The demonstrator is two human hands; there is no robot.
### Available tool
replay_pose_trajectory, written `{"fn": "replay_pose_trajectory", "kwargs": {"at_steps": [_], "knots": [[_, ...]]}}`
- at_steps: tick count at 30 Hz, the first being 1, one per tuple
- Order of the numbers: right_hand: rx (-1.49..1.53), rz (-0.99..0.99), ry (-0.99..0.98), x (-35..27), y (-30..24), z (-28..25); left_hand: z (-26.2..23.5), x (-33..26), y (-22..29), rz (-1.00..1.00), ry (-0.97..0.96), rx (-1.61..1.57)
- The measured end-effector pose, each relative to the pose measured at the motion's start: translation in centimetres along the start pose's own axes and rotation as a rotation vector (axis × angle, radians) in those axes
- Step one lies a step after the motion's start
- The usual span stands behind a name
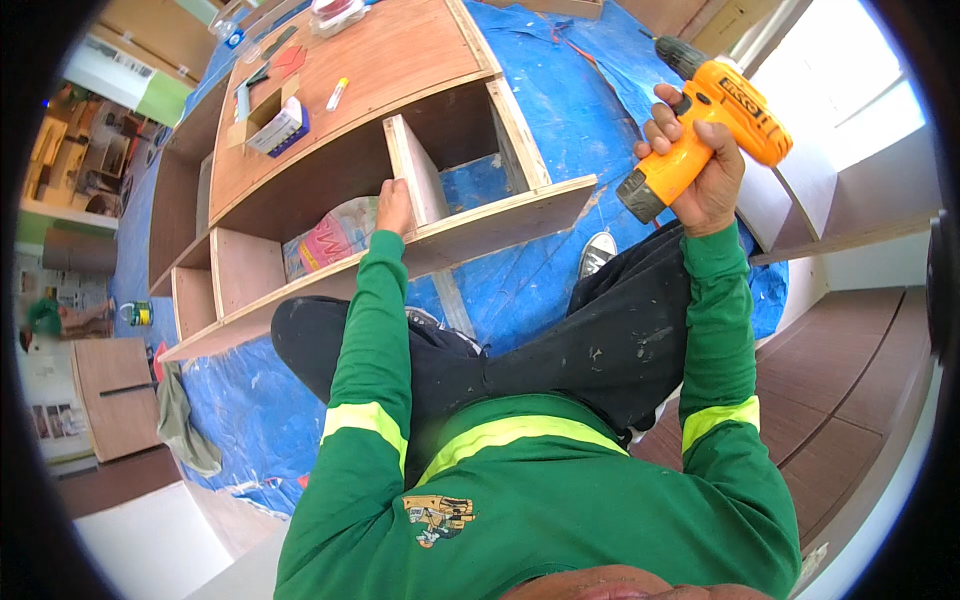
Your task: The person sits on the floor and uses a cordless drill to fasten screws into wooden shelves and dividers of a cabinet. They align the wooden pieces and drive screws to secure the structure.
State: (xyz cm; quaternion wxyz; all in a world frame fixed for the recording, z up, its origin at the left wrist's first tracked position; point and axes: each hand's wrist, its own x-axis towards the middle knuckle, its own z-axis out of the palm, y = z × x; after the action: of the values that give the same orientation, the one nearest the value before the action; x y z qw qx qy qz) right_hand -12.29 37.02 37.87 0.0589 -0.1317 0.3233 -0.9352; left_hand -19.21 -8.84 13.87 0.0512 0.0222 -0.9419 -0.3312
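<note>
The plywood cabinet (380, 90) lies on its back across the blue tarpaulin (560, 120), filling the upper middle of the frame; its outer walls and long shelves look joined already. One upright divider (415, 170) at centre seems the piece in hand, and I can't see any screw in it yet. The left hand (393, 205) grips its near edge, fingers curled over. At upper right, the right hand (700, 170) holds an orange cordless drill (705, 120) raised, fingers wrapped around its handle, well clear of the wood.
</note>
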Motion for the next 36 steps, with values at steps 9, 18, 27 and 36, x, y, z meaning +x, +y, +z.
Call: {"fn": "replay_pose_trajectory", "kwargs": {"at_steps": [9,18,27,36], "knots": [[-0.010,0.183,0.341,-0.6,3.4,-1.8,0.5,-0.1,0.6,-0.075,0.060,-0.080],[0.003,0.169,0.393,-0.8,3.6,-2.0,0.4,-2.3,6.2,0.000,0.100,0.049],[-0.017,0.207,0.383,-1.2,4.0,-1.8,-0.5,0.8,7.2,-0.181,-0.027,0.245],[0.003,0.218,0.384,-1.9,3.8,-1.9,-0.6,9.1,6.3,-0.292,-0.047,0.335]]}}
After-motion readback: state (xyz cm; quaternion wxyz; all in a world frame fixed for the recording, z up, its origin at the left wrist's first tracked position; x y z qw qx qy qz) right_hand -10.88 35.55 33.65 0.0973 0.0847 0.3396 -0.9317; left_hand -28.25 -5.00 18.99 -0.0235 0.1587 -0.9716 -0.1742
